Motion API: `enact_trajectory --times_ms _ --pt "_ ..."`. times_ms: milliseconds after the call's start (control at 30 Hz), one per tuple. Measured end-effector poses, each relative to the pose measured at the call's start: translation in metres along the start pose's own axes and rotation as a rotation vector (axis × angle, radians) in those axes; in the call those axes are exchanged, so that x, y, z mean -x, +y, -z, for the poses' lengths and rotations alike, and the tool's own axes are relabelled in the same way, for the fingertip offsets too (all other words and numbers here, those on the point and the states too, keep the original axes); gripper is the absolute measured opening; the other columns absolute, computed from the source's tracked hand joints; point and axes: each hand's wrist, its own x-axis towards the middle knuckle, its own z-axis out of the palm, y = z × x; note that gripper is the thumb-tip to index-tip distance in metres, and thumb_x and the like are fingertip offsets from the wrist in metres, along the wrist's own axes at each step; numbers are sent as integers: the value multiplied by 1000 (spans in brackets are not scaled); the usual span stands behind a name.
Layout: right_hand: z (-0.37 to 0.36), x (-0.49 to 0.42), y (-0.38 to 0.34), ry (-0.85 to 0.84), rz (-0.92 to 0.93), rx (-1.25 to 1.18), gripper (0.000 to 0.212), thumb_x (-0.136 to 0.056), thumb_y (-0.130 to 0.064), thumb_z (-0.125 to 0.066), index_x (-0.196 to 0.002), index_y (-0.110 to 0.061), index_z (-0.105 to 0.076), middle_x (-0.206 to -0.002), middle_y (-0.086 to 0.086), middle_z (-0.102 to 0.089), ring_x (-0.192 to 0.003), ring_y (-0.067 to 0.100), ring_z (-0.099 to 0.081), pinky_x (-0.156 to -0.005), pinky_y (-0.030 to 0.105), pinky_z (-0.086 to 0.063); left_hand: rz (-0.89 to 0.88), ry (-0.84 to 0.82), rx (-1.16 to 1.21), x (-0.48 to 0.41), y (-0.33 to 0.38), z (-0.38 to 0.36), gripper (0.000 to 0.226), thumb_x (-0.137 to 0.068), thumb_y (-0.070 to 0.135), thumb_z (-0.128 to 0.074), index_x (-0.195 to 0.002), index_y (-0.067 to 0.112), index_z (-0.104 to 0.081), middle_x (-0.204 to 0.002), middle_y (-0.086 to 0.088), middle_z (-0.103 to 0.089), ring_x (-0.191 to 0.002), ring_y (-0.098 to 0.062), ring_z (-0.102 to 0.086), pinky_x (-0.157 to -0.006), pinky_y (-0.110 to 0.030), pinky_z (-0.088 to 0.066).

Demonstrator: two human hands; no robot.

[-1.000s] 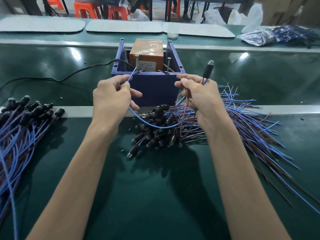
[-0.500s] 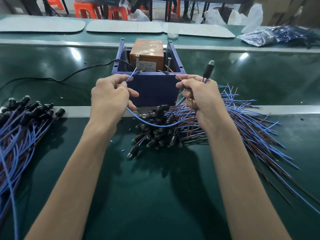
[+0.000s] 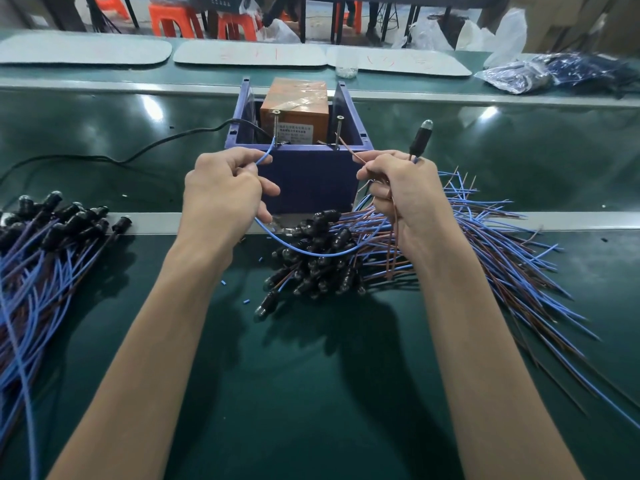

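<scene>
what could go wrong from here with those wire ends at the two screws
1. The left hand pinches the blue wire close to its tip, right by the left screw; if the box is live, a finger might touch metal.
2. The brown wire, held by the right hand, could slip off the right screw.
3. The blue wire's loop hangs low over the pile of black lamps and may snag there.
</scene>
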Motion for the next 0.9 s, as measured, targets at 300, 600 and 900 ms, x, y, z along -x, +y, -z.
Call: enact_trajectory --times_ms 300,600,900 --pt "3 -5 2 -16 20 -16 24 -86 6 -44 -77 -3 -64 -48 -6 -54 -35 1 -27 -32 12 -20 4 -9 0 0 0 -1 32 -96 6 -39 -97 21 -67 -49 13 -61 -31 -6 -47 -42 -12 -37" --pt "4 -3 0 -15 19 -7 24 -85 5 -45 -73 -1 -64 -55 0 -46 -36 2 -26 -32 13 -19 4 -17 -5 0 0 -1 32 -96 6 -39 -98 21 -68 -49 14 -61 -31 -6 -47 -41 -9 -35" --pt "3 -2 -2 -24 15 33 21 -85 4 -46 -73 -2 -63 -49 -5 -43 -37 2 -25 -33 14 -19 -10 -20 -17 -1 0 0 32 -97 6 -39 -99 21 -67 -57 10 -61 -31 -5 -47 -42 -9 -36"
